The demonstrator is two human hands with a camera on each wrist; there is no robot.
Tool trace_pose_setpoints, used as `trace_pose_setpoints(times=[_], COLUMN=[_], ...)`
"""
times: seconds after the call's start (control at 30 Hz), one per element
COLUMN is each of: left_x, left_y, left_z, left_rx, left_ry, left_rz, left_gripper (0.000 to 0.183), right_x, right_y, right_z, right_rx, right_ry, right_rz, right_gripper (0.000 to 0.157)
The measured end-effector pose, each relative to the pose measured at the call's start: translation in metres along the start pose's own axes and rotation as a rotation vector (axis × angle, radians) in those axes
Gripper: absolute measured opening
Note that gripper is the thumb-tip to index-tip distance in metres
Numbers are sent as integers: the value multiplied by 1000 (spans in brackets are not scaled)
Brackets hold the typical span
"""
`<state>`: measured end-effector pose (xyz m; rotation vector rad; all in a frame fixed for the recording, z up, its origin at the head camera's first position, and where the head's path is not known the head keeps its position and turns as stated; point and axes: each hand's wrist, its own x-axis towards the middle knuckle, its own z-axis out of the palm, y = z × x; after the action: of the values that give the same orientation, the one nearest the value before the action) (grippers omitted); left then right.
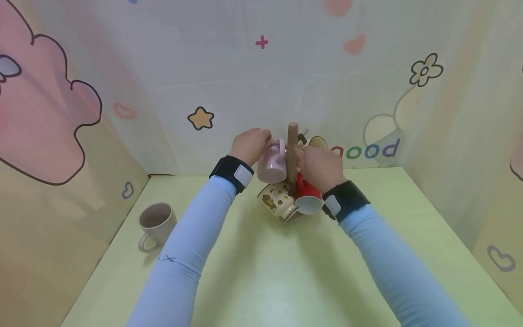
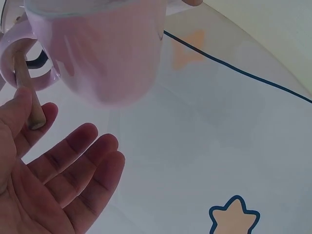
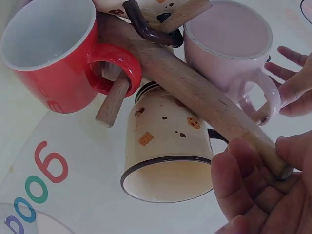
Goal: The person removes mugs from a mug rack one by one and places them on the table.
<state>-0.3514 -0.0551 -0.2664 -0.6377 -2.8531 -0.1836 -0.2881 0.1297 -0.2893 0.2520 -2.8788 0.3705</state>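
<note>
A wooden mug tree (image 1: 292, 154) stands toward the back of the table, hung with several mugs. My left hand (image 2: 68, 165) pinches the tip of one peg (image 2: 30, 100) between thumb and index finger, its other fingers spread. On that peg a pink mug (image 2: 105, 53) hangs by its handle. Near the top of the post (image 3: 209, 105), my right hand (image 3: 263, 190) grips with thumb and fingers. A red mug (image 3: 53, 58) hangs on another peg. Beside it, a cream mug with dark rim and cookie pattern (image 3: 165, 136) has its mouth tipped down. Low on the tree hangs another patterned cream mug (image 1: 278, 202).
A beige mug (image 1: 157, 222) stands upright at the table's left, its handle toward the front, close to my left forearm. The pale green table (image 1: 269, 281) is bordered by printed cloth walls (image 1: 171, 59) at the back and both sides.
</note>
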Motion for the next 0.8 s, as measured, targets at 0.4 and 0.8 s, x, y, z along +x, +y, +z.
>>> trace_pose_setpoints(times=[0.4, 0.8], left_x=[-7, -11], left_y=[2, 2], left_z=[0, 4], left_rx=[81, 89], left_ry=[13, 34], left_rz=[-5, -12], left_gripper=[30, 30], right_x=[6, 9], right_y=[8, 12], right_z=[0, -2], right_rx=[26, 10], right_ry=[-19, -20], right_rz=[22, 28], right_gripper=[34, 32])
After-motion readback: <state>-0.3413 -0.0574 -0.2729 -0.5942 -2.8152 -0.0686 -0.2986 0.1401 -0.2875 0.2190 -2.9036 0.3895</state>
